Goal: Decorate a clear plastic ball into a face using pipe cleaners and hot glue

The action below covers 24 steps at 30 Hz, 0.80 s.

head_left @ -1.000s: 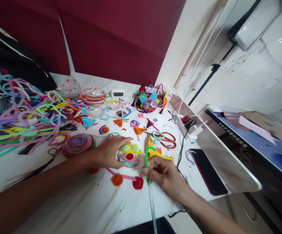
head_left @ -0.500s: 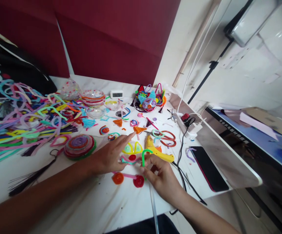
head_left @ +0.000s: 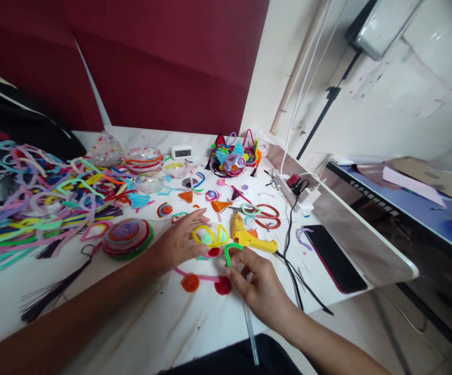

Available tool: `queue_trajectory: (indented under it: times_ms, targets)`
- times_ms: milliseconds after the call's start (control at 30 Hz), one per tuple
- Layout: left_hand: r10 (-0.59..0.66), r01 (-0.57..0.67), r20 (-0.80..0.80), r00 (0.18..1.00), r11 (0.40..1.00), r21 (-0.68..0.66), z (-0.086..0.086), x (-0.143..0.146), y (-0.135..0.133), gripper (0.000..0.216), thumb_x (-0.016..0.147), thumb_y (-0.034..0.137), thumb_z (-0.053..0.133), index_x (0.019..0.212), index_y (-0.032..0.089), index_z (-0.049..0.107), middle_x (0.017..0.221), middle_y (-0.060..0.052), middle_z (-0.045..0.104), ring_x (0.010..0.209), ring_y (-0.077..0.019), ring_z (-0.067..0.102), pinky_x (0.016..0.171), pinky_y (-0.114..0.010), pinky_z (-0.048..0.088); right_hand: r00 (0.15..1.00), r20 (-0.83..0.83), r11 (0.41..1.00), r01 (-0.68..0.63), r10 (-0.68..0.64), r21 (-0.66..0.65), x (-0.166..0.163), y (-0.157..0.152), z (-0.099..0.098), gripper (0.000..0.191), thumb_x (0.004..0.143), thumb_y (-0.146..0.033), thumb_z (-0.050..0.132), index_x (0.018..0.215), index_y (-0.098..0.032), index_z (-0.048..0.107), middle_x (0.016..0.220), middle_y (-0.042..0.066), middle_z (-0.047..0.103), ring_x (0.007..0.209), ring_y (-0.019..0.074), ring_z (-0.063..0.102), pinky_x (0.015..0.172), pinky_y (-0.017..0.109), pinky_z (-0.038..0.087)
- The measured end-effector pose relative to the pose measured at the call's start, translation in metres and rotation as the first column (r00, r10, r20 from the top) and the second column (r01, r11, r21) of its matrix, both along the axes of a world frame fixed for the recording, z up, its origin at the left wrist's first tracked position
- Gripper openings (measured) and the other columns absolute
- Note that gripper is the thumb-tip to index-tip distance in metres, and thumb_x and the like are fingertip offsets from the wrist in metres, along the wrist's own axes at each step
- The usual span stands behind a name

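My right hand (head_left: pixel 255 278) pinches a bent green pipe cleaner (head_left: pixel 230 252) between thumb and fingertips. Just left of it lies a clear piece (head_left: pixel 210 227) with a face of yellow pipe-cleaner loops, pale green eyes and a red nose. Beside the left edge of that piece, my left hand (head_left: pixel 181 242) is open with fingers stretched out; whether it touches the piece I cannot tell. The mouth of the face is mostly hidden. In front lies a pink pipe cleaner (head_left: pixel 204 277) with an orange coil (head_left: pixel 190 283) and a red coil (head_left: pixel 223 285) at it.
A yellow glue gun (head_left: pixel 255 240), orange-handled scissors (head_left: pixel 268 214) and a phone (head_left: pixel 335 258) lie to the right, with black cables between. Heaped pipe cleaners (head_left: pixel 49 195) and a striped coiled disc (head_left: pixel 127 237) are at left. A clear glue stick (head_left: pixel 250 333) points toward the front edge.
My left fingers have shifted and spread beside the clear piece, and more of its mouth is covered. My right hand keeps the green pipe cleaner, now tilted differently. The view has shifted slightly.
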<state>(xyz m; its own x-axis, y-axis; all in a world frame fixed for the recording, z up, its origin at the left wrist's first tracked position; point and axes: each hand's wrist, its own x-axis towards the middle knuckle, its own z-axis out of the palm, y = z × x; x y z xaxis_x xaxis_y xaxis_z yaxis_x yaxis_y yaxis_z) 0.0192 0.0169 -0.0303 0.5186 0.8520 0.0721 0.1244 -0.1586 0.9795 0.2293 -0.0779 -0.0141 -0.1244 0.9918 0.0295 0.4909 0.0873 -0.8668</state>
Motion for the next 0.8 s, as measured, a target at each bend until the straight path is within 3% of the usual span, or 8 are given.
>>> queue_trajectory:
  times_ms: [133, 400, 567, 800]
  targets:
    - [0.109, -0.093, 0.119, 0.987, 0.987, -0.131, 0.004, 0.003, -0.004, 0.044, 0.09, 0.039, 0.054, 0.131, 0.023, 0.049, 0.129, -0.01, 0.058, 0.122, -0.0256, 0.053, 0.103, -0.043, 0.042, 0.999, 0.033, 0.999, 0.007, -0.008, 0.049, 0.0, -0.003, -0.001, 0.004, 0.086, -0.022, 0.057, 0.083, -0.021, 0.054, 0.08, 0.002, 0.063, 0.061, 0.0129, 0.051, 0.056, 0.025, 0.039]
    - [0.272, -0.223, 0.194, 0.943, 0.945, -0.239, 0.009, 0.011, -0.006, 0.038, 0.076, 0.033, 0.072, 0.108, 0.018, 0.061, 0.115, -0.007, 0.066, 0.107, -0.0236, 0.062, 0.095, -0.038, 0.048, 0.997, 0.08, 0.994, -0.018, 0.01, 0.103, -0.001, -0.004, 0.002, 0.004, 0.083, -0.017, 0.056, 0.081, -0.021, 0.056, 0.081, 0.003, 0.063, 0.07, 0.0161, 0.056, 0.06, 0.026, 0.038]
    - [0.258, -0.156, 0.268, 0.928, 0.923, -0.351, 0.013, 0.008, -0.005, 0.04, 0.072, 0.024, 0.075, 0.109, 0.018, 0.06, 0.109, -0.007, 0.07, 0.104, -0.0204, 0.064, 0.091, -0.032, 0.05, 0.996, 0.081, 0.995, -0.03, 0.022, 0.098, 0.0, -0.002, 0.004, 0.006, 0.085, -0.015, 0.054, 0.081, -0.02, 0.055, 0.079, 0.001, 0.063, 0.068, 0.0148, 0.055, 0.061, 0.025, 0.038]
    - [0.129, 0.009, 0.257, 0.958, 0.879, -0.477, 0.014, -0.003, -0.002, 0.045, 0.073, 0.021, 0.074, 0.115, 0.021, 0.059, 0.091, -0.004, 0.073, 0.085, -0.0185, 0.068, 0.079, -0.032, 0.053, 0.979, 0.201, 0.985, -0.065, 0.032, 0.158, -0.001, -0.002, 0.007, 0.009, 0.088, -0.017, 0.05, 0.079, -0.02, 0.052, 0.081, 0.003, 0.062, 0.072, 0.0159, 0.057, 0.065, 0.026, 0.04]
